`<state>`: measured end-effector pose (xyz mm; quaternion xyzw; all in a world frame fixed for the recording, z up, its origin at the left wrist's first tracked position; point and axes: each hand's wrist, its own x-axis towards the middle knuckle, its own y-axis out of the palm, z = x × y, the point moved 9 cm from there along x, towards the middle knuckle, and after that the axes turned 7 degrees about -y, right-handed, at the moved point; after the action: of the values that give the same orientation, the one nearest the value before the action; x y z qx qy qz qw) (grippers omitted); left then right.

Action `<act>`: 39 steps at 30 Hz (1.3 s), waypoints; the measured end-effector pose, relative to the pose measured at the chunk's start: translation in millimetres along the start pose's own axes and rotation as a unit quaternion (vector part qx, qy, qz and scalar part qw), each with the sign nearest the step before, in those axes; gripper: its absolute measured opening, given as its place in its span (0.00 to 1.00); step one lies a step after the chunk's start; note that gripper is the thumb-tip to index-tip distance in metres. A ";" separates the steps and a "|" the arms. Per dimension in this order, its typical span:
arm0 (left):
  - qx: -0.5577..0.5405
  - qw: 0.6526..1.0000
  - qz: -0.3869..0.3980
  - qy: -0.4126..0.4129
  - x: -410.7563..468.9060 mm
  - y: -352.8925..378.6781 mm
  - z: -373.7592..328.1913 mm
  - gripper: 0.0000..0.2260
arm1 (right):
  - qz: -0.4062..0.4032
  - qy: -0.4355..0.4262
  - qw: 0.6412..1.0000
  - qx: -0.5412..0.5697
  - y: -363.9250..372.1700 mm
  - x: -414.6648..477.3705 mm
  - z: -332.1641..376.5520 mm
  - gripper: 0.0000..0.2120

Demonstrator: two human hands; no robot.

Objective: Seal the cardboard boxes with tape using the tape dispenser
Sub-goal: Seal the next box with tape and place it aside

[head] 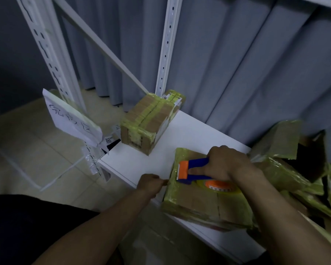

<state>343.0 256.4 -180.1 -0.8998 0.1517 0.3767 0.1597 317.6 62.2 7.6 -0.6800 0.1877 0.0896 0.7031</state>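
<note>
My right hand (225,163) is gripping the tape dispenser (191,169) against the cardboard box (204,203) — my left hand (149,184) is pinching the tape end (166,181) at its edge, likely anchoring it.

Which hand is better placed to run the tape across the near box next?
Right. The right hand already grips the tape dispenser on the near box; the left hand only pinches at its left edge.
</note>
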 end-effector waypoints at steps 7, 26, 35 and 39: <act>-0.020 0.999 0.027 0.023 -22.7 15.0 -6.3 0.22 | -0.012 -0.009 1.000 -0.006 -1.6 -4.3 1.6 0.32; 0.173 0.918 0.193 0.301 -68.1 32.5 -73.3 0.47 | -0.080 -0.075 0.939 0.327 8.7 -34.0 -39.6 0.28; 0.237 0.925 0.187 0.232 -52.1 29.7 -67.8 0.46 | -0.080 -0.088 0.924 0.364 2.6 -33.2 -41.6 0.22; 0.232 0.927 0.183 0.230 -54.5 29.7 -65.1 0.45 | -0.075 -0.066 0.929 0.356 -1.6 -35.8 -45.7 0.21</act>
<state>335.8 211.8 -102.4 -0.8560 0.4294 0.1367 0.2533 279.1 21.4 22.7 -0.3893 0.1094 0.0084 0.9145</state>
